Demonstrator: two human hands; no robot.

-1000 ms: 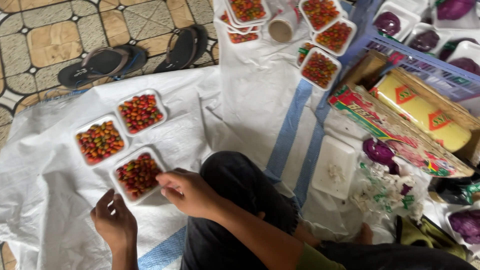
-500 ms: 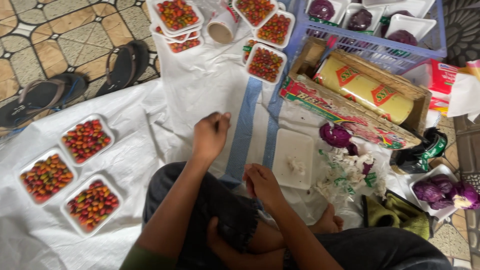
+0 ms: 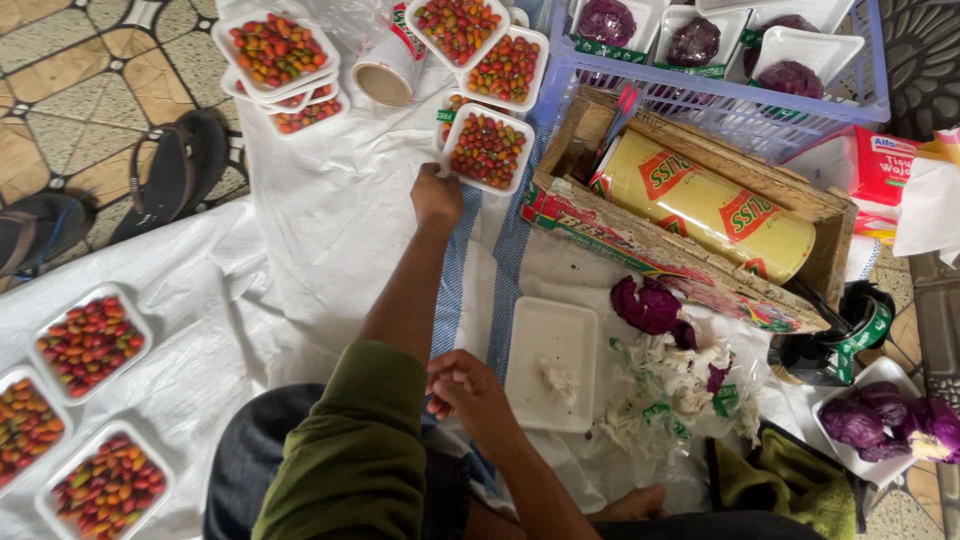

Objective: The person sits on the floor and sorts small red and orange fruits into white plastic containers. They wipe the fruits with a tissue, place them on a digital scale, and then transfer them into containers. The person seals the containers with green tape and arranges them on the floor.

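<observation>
You sit on a white sheet (image 3: 300,240) spread over the floor, and it runs under both of your hands. Beyond your right hand lies a long wooden box (image 3: 700,215) holding a yellow roll (image 3: 715,205), and past that, further from you, a blue crate (image 3: 720,95) carries trays of purple cabbage. Well off to the side of your left arm, near your knee, three filled trays (image 3: 85,345) sit together on the sheet, and a pair of sandals (image 3: 170,175) rests on the tiles beyond them. Just beside your right hand, on its outer side, lies an empty white tray (image 3: 550,360), with a piece of cabbage (image 3: 648,305) and a heap of torn wrap (image 3: 680,380) past it. Your left hand (image 3: 437,195) is stretched far forward, its fingers closed on the near edge of a chilli tray (image 3: 488,150), which lies at the front of a cluster of like trays beside a cup (image 3: 388,72) tipped on its side. Your right hand (image 3: 465,390) hangs close to your lap, loosely curled, with a small white scrap at its fingertips; you cannot tell whether it grips the scrap.
</observation>
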